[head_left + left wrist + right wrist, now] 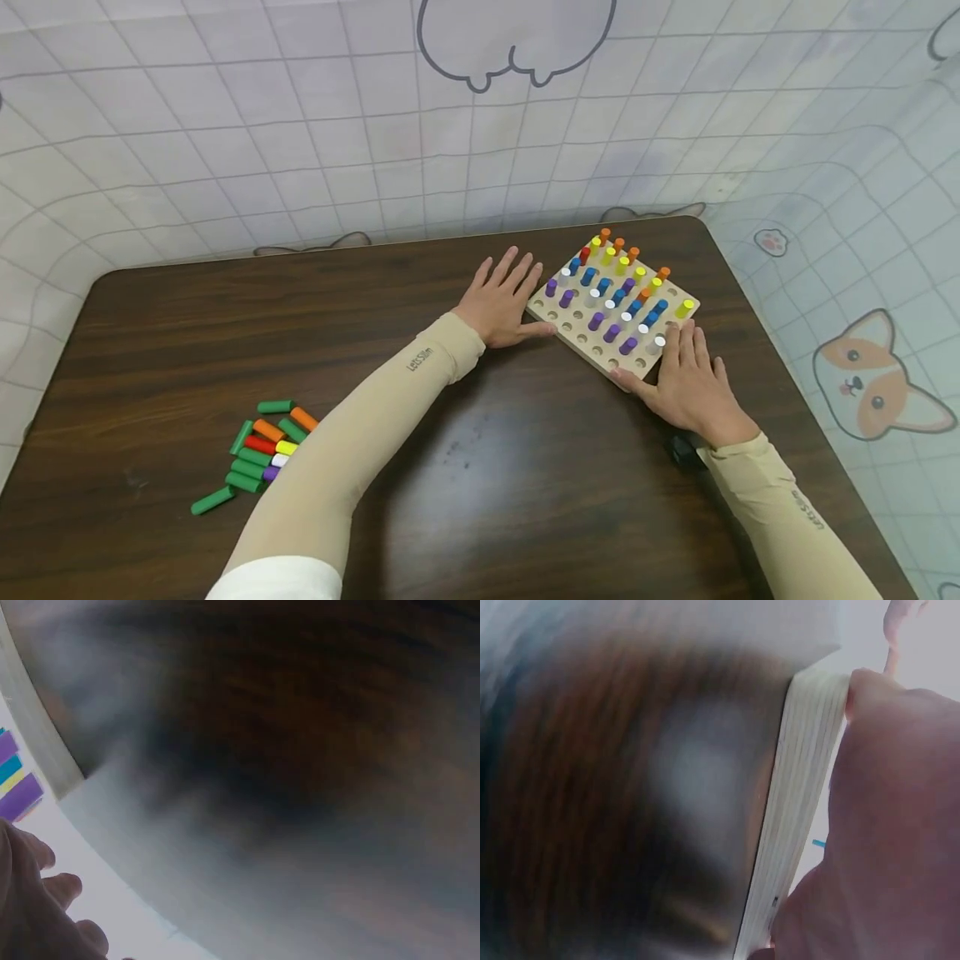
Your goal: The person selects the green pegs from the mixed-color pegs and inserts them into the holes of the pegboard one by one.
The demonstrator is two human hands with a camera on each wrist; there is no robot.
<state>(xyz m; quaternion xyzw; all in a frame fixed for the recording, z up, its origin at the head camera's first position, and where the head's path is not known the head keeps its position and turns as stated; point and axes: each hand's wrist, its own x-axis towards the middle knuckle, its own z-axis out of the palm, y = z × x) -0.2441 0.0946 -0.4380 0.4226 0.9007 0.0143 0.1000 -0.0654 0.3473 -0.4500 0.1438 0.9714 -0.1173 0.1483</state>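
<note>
A wooden pegboard (581, 337) lies turned at an angle near the table's back right, with orange, yellow, red, blue, white and purple pegs standing in several of its holes. My left hand (497, 307) spreads its straight fingers beside the board's left corner, thumb tip right at the front edge. At the right corner, my right hand (690, 387) has its fingers extended along the side and its thumb against the front edge. The right wrist view shows the board's layered edge (799, 772) close beside this hand. Neither hand holds a peg.
Loose pegs, mostly green, with a red peg (260, 445) and a few others, lie in a pile at the table's left, partly hidden by my left sleeve (375, 417). A patterned cloth (360, 125) hangs behind the dark wooden table (465, 500).
</note>
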